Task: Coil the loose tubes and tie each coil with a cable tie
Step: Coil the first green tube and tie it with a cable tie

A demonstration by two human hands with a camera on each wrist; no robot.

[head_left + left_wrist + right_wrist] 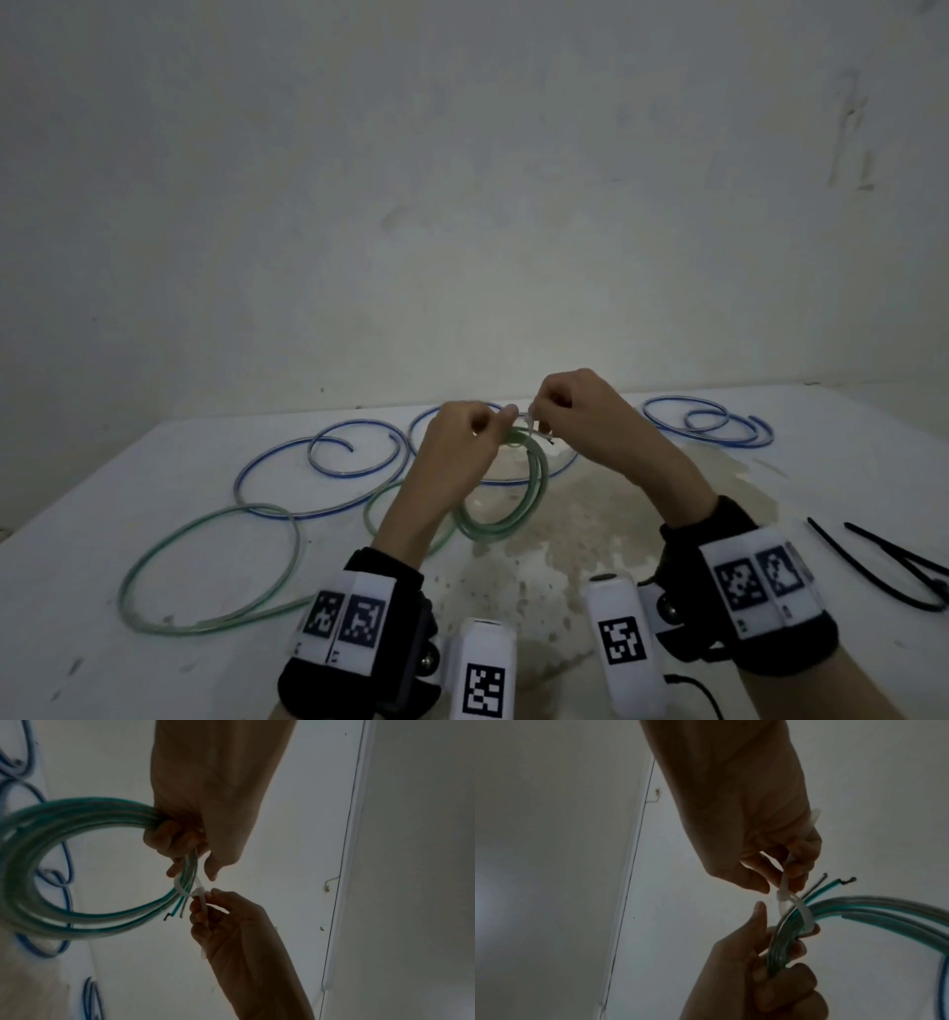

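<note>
My left hand [500, 424] grips a coil of green tube [518, 516] at its top and holds it up above the table [667, 514]. A white cable tie [197, 892] is looped round the bundled turns just past the left fingers [177, 868], its tail fed through its head. My right hand [542, 416] pinches that tail [786, 880] between thumb and fingertips, right beside the left hand. Two cut tube ends [834, 884] stick out past the loop. The coil [51, 815] hangs below the left hand.
A loose green tube [205, 570] lies at the left front. Loose blue tubes curl behind it [318, 478] and at the back right [708, 421]. Black cable ties [883, 565] lie near the right edge. A white wall [462, 205] stands behind the table.
</note>
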